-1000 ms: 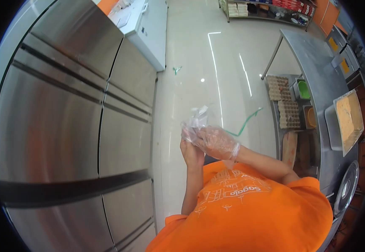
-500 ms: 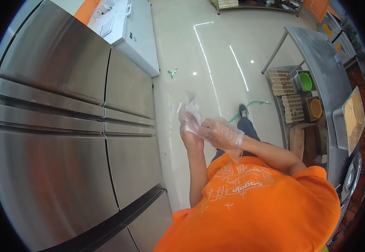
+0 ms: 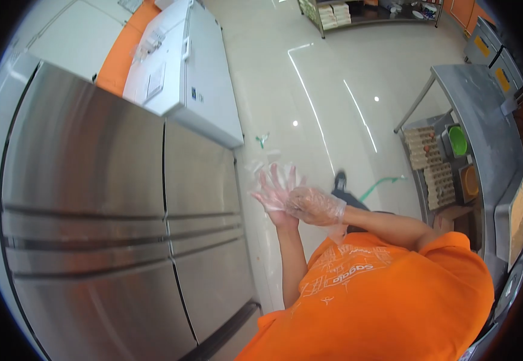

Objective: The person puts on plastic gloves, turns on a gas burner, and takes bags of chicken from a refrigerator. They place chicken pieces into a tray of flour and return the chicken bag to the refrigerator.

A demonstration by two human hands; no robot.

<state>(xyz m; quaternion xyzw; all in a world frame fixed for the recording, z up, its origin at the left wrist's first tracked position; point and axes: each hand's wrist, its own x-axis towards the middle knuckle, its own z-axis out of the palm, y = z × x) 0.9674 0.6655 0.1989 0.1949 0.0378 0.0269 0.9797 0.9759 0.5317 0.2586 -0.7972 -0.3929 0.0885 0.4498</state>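
My left hand [image 3: 278, 196] is raised in front of me with its fingers spread apart. A thin clear plastic glove [image 3: 294, 181] covers those fingers, its loose tips standing past them. Against the base of that palm, my right hand [image 3: 314, 206] has its fingers curled closed on the glove's edge. The right hand wears a clear plastic glove of its own, wrinkled and baggy around the wrist.
Steel refrigerator doors [image 3: 102, 168] stand close on my left, with a white chest freezer [image 3: 210, 102] beyond. To the right is a steel table [image 3: 475, 102] with egg trays [image 3: 439, 185] and bowls underneath. Green strips [image 3: 382, 184] lie on the tiled floor.
My left fingers have spread from a bunched shape inside the crumpled glove. The right hand stays at the left palm. The view has shifted, so more of the freezer shows.
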